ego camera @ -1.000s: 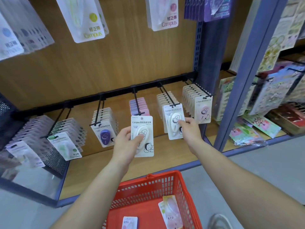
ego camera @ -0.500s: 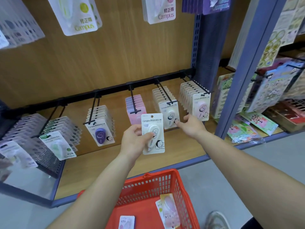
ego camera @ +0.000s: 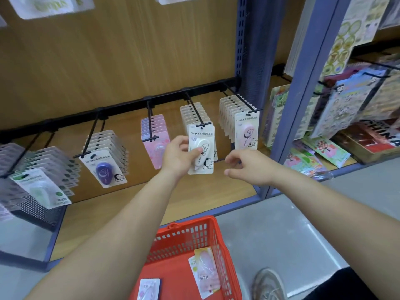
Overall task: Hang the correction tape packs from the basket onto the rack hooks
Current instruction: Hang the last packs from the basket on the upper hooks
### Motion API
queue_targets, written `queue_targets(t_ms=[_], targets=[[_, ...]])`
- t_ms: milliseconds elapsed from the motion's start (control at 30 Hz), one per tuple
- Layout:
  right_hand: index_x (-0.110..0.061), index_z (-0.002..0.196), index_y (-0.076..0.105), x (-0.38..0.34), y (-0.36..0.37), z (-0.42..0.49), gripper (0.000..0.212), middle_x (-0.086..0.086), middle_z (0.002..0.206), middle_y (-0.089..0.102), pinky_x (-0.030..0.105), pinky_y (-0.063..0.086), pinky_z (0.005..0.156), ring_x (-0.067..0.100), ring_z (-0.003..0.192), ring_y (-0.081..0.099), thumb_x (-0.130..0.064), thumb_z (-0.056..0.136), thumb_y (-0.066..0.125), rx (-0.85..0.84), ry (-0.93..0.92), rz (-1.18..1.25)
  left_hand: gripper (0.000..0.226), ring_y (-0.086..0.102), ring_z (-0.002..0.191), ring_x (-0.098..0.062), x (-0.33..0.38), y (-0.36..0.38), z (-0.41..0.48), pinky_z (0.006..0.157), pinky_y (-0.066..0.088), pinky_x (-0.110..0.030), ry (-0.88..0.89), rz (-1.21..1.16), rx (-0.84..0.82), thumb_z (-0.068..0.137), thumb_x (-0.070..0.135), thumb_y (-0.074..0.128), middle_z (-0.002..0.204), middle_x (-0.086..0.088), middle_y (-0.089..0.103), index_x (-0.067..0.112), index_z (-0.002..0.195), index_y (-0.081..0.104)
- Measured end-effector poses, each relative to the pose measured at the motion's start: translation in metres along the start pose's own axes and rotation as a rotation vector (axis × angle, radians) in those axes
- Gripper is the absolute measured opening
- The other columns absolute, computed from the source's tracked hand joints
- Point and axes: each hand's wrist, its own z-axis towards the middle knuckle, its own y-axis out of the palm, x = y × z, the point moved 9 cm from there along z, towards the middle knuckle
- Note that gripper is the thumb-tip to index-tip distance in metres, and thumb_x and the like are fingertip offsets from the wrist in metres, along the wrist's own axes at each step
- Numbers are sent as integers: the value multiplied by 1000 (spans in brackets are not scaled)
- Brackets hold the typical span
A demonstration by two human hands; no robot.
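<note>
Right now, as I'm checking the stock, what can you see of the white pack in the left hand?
The white pack is a cream card with a clear blister over a white tape dispenser. It has black Campus print on top and a cartoon figure at its lower right. It hangs nearly upright, its top edge at the tip of a black hook. The left hand grips it, thumb on the blister.

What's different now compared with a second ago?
The left hand carried its white correction tape pack right and up to the tip of the hook holding the matching white packs. The right hand let go of the front one hanging there and drew back, empty. The red basket and the packs in it stayed put.
</note>
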Motion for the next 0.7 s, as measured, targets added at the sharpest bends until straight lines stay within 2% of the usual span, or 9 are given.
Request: queue_targets(t_ms=[267,367,467,567,700], targets=[[-22,127,62,12,23,5,40,-5,115,65,37,52,96,15,109,61,-44,94,68,-71,44,-50,29,75,90,-22,-10,2,20,90,59,-46,-41,75,73,88,18,81,100,-4,77,13,113,66],[-22,128,61,13,27,4,39,-4,115,65,39,52,97,16,107,60,-43,95,65,-100,59,-83,33,73,94,-22,-13,1,34,92,58,-44,-67,161,136,84,25,84,105,-1,76,15,111,66],[-22,128,60,11,28,3,39,-4,115,64,39,52,97,17,108,59,-43,96,65,-108,59,-93,51,67,101,-22,-24,0,37,92,54,-36,-139,209,164,83,33,85,117,-2,70,12,123,61],[-21,129,61,1,31,1,39,-4,115,63,39,52,97,17,109,59,-43,96,64,-117,44,-115,73,61,122,-26,-36,1,22,103,49,-38,-117,347,81,82,42,84,137,-7,62,10,139,52],[-20,129,61,-22,47,-5,40,-3,117,64,38,51,97,16,109,57,-42,96,64,-150,17,-126,64,60,127,-21,-66,-23,-45,106,47,-36,38,693,-104,87,46,76,143,1,61,21,142,54]])
